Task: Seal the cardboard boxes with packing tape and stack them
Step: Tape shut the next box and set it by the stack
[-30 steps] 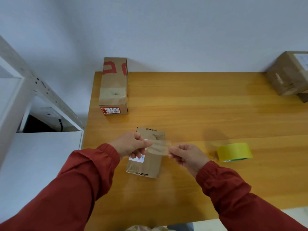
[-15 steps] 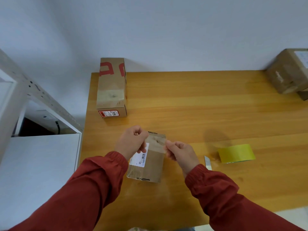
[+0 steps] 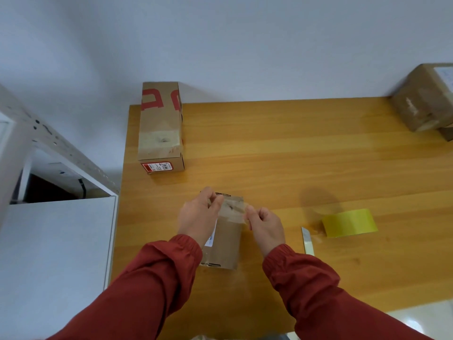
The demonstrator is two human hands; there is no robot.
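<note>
A small cardboard box (image 3: 226, 244) lies on the wooden table (image 3: 282, 153) in front of me. A strip of clear tape (image 3: 232, 209) is stretched across the box's far end. My left hand (image 3: 198, 217) pinches the strip's left end and my right hand (image 3: 266, 228) pinches its right end. A yellow-green tape roll (image 3: 349, 222) lies to the right, with a small knife (image 3: 307, 240) beside it. A taller box with red print (image 3: 160, 126) lies at the table's back left. Another taped box (image 3: 426, 96) sits at the back right.
A white cabinet (image 3: 56, 253) and a white metal shelf frame (image 3: 49, 138) stand left of the table. A white wall runs behind the table. A second box's corner (image 3: 447, 133) shows under the back-right box.
Both hands have drawn closer together and lowered the tape strip onto the far end of the small box. The knife is now visible beside the roll.
</note>
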